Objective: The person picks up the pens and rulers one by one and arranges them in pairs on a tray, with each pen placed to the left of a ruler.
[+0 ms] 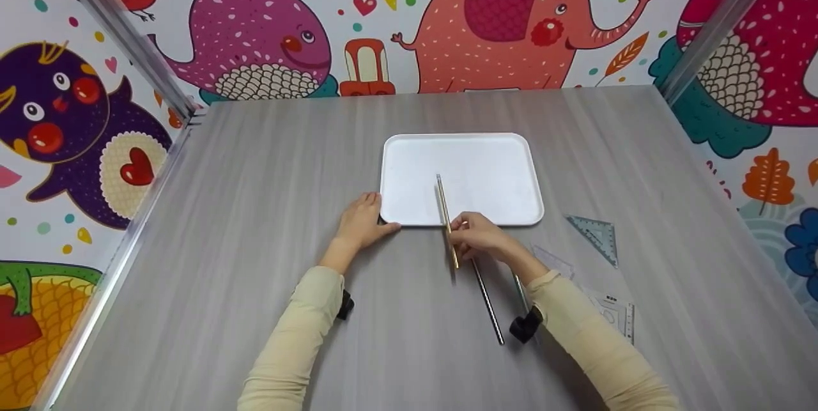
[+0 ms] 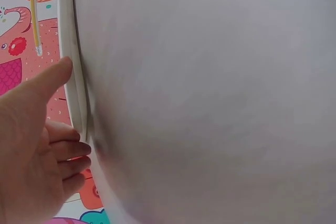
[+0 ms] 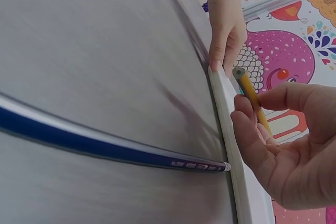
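A white tray [image 1: 460,178] lies on the table. At its front left corner rests my left hand [image 1: 363,222], the thumb along the front rim and the other fingers by the left side. In the left wrist view that thumb touches the rim [image 2: 71,77]. My right hand [image 1: 479,235] pinches a yellow pencil [image 1: 445,213] between thumb and fingers, over the tray's front edge. The pencil's flat, unsharpened end [image 3: 239,72] points toward me; its pale tip is over the tray. Below the right hand lies a dark blue pencil [image 1: 489,302], its far end hidden in the head view.
Partly under the right forearm is a greenish pencil [image 1: 521,293]. To the right lie a clear triangular set square [image 1: 597,238], another faint clear piece [image 1: 555,261] and a clear stencil ruler [image 1: 617,316]. Cartoon-printed walls [image 1: 370,8] border the grey table [image 1: 268,162].
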Available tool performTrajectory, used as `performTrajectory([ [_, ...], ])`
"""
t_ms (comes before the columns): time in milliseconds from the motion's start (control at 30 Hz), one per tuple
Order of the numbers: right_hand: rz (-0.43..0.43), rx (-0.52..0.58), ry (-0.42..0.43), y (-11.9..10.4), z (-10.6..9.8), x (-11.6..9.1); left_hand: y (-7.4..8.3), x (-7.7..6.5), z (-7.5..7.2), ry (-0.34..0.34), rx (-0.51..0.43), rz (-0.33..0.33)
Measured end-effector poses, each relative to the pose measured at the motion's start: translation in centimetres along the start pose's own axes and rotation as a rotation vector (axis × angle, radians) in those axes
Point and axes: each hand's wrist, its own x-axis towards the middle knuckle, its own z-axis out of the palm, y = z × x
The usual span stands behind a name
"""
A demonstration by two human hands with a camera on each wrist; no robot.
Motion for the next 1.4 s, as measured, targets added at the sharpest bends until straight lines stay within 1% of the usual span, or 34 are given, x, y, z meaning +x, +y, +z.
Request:
performTrajectory([
  [167,0.011,-0.025,-0.004,-0.1,0.4,0.6,0.0,0.0,0.0,0.001,-0.004,-0.004],
  [433,0.034,-0.045,0.003,-0.4,1.0,1.2,0.2,0.1,-0.2,-0.019,-0.011,-0.022],
  [600,0.025,-0.054,0.001,-0.6,1.1,1.5,0.2,0.2,-0.2,-0.007,0.006,-0.016],
  [800,0.028,-0.079,-0.015,-1.1,1.2,2.0,0.4,0.1,-0.2,-0.013,0.013,-0.019],
  [1067,0.025,-0.133,-0.001,-2.2,0.7,2.3,0.4,0.0,-0.3,-0.018,0.022,-0.029],
  [1400,0.020,-0.118,-0.015,-2.9,0.8,3.4,0.4,0.1,-0.1,-0.015,0.029,-0.030],
])
